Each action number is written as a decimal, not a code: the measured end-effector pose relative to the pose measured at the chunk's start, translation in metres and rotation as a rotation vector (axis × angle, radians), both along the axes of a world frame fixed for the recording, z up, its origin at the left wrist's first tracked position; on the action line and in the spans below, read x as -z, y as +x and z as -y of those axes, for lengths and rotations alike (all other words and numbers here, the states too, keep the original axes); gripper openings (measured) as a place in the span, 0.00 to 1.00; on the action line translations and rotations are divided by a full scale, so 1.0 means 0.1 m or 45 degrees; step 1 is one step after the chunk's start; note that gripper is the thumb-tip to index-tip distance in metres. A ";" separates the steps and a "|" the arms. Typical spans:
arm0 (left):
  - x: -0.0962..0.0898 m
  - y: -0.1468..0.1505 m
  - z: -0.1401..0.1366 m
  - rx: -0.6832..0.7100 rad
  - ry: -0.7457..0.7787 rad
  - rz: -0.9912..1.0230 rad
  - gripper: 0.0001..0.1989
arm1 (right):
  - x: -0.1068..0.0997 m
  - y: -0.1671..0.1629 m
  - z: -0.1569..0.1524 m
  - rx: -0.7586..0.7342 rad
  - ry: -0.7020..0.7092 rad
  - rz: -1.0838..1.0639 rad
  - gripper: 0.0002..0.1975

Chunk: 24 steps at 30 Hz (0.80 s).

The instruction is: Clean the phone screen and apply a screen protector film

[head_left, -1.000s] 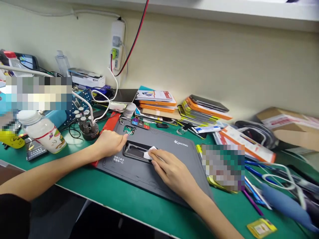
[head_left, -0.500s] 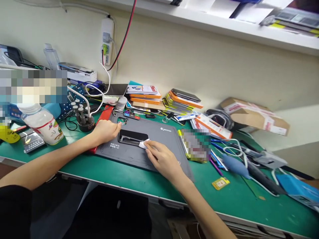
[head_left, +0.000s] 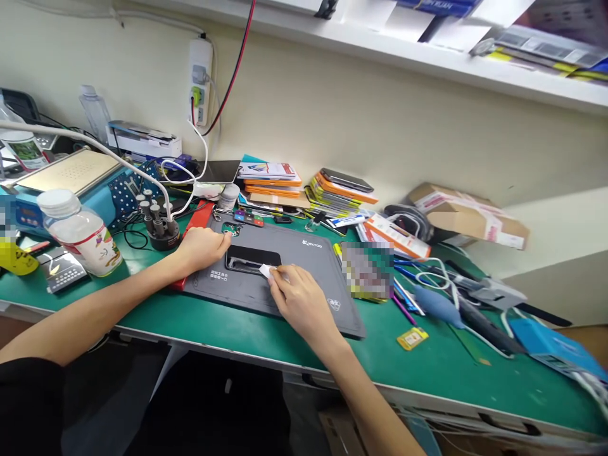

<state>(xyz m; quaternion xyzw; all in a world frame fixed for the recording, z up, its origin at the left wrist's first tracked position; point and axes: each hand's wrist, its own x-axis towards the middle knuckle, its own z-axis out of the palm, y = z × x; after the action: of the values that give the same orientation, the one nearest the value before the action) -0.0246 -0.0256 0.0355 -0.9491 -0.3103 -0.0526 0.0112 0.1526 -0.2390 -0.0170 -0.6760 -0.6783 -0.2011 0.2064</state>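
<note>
A smartphone [head_left: 259,255] lies on a dark grey work mat [head_left: 304,266], with a black panel along its far side and an open-looking, lighter-edged strip along its near side. My right hand [head_left: 300,297] pinches a small white piece [head_left: 266,270], perhaps a wipe or paper, against the phone's near right part. At the phone's left end is my left hand [head_left: 203,248], its fingers curled closed; whether they grip the phone's edge is hidden. Just beyond those fingertips a small green circuit board [head_left: 232,228] lies on the mat.
Left of the mat stand a screwdriver holder [head_left: 161,231] and a white-capped bottle [head_left: 83,234]. Stacked boxes [head_left: 270,177] line the wall. A blue air blower [head_left: 437,306], cables and a yellow-edged piece [head_left: 412,338] lie to the right.
My right hand has moved slightly left along the phone with the white piece. My left hand stays at the phone's left end. The view has shifted slightly.
</note>
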 end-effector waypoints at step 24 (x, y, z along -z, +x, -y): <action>0.07 -0.03 0.13 0.073 -0.074 0.054 0.29 | 0.29 0.31 0.07 -0.190 0.061 -0.004 0.17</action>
<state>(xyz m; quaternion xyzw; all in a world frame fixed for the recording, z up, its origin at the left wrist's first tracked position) -0.0274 -0.0388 0.0286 -0.9562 -0.2845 -0.0640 -0.0247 0.1841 -0.2460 -0.0455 -0.6188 -0.7214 -0.2003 0.2378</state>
